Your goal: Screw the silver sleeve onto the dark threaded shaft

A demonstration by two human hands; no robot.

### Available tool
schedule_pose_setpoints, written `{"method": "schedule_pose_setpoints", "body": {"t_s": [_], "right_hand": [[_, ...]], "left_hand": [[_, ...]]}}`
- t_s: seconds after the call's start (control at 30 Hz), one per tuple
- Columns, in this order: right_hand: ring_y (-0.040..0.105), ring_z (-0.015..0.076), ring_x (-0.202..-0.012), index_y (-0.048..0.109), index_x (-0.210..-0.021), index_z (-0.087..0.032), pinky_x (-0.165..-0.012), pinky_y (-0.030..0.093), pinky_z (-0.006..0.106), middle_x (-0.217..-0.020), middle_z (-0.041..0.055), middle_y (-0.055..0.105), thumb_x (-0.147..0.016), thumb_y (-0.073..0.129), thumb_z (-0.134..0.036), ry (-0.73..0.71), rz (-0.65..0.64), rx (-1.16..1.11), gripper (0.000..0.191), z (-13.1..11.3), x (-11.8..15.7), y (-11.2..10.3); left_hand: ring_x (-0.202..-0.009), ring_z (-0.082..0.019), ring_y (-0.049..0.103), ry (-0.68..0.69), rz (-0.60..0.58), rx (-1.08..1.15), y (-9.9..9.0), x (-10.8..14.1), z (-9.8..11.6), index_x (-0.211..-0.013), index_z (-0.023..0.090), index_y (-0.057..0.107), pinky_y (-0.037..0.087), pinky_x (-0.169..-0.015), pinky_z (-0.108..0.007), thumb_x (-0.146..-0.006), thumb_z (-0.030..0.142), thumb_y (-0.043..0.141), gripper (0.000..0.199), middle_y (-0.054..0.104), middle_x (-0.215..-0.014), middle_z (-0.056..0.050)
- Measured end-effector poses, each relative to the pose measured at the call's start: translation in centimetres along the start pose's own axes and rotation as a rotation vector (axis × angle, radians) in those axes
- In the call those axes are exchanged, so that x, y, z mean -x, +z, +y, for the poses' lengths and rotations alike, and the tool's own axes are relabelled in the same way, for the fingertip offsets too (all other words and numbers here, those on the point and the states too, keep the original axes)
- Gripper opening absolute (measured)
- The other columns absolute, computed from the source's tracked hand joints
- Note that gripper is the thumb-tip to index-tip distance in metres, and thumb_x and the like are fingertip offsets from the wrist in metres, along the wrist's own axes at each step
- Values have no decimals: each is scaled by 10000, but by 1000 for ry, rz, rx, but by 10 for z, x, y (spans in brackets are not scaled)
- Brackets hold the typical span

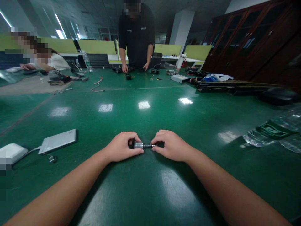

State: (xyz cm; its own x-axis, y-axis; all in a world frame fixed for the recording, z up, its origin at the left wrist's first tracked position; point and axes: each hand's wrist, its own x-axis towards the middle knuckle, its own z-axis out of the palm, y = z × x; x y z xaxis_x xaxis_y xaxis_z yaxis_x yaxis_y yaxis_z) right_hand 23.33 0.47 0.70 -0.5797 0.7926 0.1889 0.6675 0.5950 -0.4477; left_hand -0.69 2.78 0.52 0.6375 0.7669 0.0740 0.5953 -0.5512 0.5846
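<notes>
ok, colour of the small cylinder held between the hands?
Silver-grey metal cylinder, with a thin dark shaft running to the right hand. Head view, centre.

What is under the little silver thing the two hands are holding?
Under the small silver cylinder lies the green table. The left hand and right hand cover its ends.

1. Room dim; ceiling lights (60,33) supply illumination.
2. Bright glare patches reflect off the glossy green worktop (164,119).
3. Edges bend with wide-angle distortion; corners blurred.
4. Soft shadows under the forearms.
</notes>
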Motion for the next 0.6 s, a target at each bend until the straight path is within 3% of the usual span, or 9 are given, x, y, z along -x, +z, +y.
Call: {"method": "schedule_pose_setpoints", "body": {"t_s": [0.6], "right_hand": [[601, 176, -823, 754, -906, -188, -770, 457, 302, -822, 39, 704, -804, 717, -200, 49, -21, -4, 109, 3, 3, -4]], "left_hand": [[-675, -148, 547, 7, 3, 0, 1, 1, -1, -872, 179, 674, 379, -628, -252, -768, 415, 731, 264, 631, -756, 2]]}}
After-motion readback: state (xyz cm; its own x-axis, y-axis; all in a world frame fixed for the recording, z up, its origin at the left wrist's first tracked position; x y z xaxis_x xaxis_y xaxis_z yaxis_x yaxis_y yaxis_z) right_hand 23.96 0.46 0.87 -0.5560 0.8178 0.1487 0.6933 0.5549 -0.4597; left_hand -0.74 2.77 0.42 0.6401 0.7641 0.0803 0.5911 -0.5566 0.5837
